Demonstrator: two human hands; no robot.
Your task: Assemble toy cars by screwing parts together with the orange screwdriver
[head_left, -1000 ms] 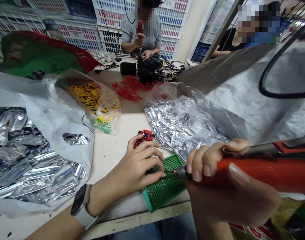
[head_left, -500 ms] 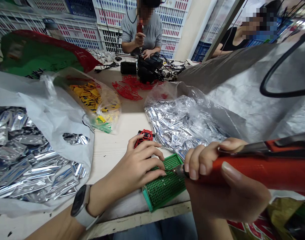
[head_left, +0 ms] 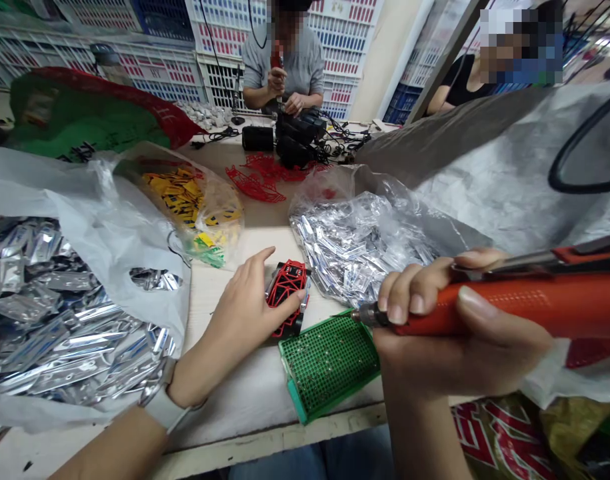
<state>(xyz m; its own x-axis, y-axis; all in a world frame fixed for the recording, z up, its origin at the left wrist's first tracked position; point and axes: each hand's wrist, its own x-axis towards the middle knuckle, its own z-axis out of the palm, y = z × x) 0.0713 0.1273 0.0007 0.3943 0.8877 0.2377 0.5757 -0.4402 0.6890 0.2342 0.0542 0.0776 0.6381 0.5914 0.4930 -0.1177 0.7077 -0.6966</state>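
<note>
My left hand is at a red and black toy car lying on the table. Its thumb crosses the car's near right side, and the index finger stretches out along the left; the other fingers are mostly hidden. My right hand is wrapped around an orange electric screwdriver, which points left. The thin bit reaches over the far edge of a green perforated tray, where small screws sit in the holes. Whether a screw is on the bit is too small to tell.
Silver parts fill a white bag at left and a clear bag beyond the tray. Another bag holds yellow pieces. Red lattice parts lie farther back. Across the table a co-worker holds a screwdriver; another person sits at right.
My left hand has moved left from above the screw tray to the toy car. The screwdriver has shifted slightly up and right, its bit now at the tray's far edge.
</note>
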